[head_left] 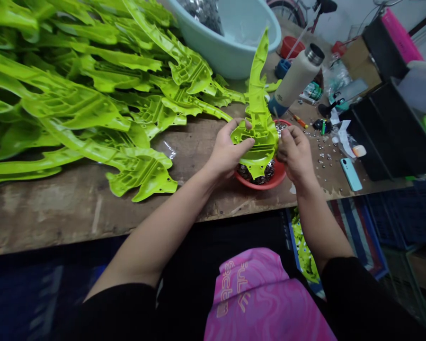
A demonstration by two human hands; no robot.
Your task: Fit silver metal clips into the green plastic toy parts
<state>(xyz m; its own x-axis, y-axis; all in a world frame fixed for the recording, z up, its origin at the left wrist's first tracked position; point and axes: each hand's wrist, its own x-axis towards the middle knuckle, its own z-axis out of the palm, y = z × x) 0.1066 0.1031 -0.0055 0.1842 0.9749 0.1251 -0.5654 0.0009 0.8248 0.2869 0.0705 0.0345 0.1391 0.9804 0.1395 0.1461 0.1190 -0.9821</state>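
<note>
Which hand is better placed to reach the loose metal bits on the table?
Right, probably: the right hand is next to the loose metal bits, while the left hand is on the other side of the red bowl and green plastic part. Both hands are on the part, though.

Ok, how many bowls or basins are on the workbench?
3: a pale blue basin at the far edge, a red bowl beneath the left hand and right hand, and a small red tub behind the bottle. More may be hidden.
</note>
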